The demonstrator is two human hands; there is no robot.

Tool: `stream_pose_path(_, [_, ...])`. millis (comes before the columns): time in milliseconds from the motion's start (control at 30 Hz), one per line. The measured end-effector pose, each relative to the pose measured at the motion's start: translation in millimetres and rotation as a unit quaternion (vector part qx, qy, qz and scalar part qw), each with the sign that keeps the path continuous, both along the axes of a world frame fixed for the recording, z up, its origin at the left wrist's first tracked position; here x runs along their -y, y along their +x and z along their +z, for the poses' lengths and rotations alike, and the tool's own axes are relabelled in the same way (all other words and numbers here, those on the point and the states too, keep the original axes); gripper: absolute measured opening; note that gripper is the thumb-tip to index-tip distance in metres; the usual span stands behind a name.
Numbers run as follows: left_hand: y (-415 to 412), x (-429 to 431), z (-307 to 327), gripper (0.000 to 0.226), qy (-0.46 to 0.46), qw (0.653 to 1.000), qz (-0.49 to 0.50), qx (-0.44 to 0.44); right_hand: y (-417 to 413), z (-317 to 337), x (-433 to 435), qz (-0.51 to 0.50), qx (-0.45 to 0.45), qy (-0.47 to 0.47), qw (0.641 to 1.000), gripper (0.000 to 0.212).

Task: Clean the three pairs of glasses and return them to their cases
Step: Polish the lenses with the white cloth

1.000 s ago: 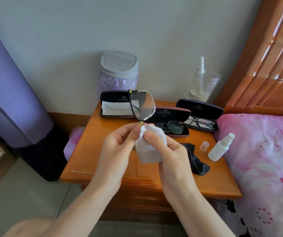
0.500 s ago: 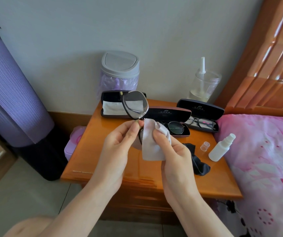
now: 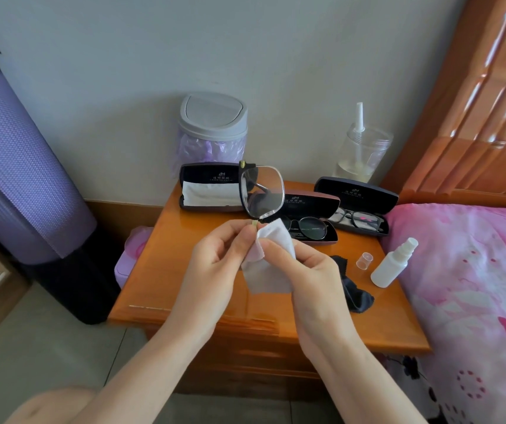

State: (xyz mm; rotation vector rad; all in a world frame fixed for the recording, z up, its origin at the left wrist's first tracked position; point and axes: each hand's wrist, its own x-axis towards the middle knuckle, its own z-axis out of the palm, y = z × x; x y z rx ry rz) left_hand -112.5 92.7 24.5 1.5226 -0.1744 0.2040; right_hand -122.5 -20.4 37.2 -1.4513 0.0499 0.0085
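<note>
My left hand pinches the bridge of a pair of square glasses, held on end above the nightstand, one lens up. My right hand presses a white wipe around the lower lens, which is hidden. An open black case with a white cloth inside lies at the back left. Beside it, an open case holds round dark glasses. A third open case holds black square glasses.
The wooden nightstand also carries a small grey bin, a clear jar with a dispenser, a white spray bottle, its clear cap and a dark cloth. A pink bed lies right, a purple roll left.
The glasses tipped down and left, then rose upright again, turning the upper lens toward me. The wipe shifted around the lower lens under my right fingers.
</note>
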Motion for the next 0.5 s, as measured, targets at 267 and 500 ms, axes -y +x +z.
stream_pose_path(267, [1.4, 2.1, 2.3, 0.02, -0.008, 1.0, -0.021, 0.004, -0.8, 0.6, 1.8, -0.026, -0.005, 0.007, 1.0, 0.037])
stream_pose_path(500, [1.7, -1.5, -0.8, 0.026, -0.053, 0.998, -0.014, -0.01, -1.1, -0.2, 3.7, -0.046, 0.001, 0.002, 0.999, 0.037])
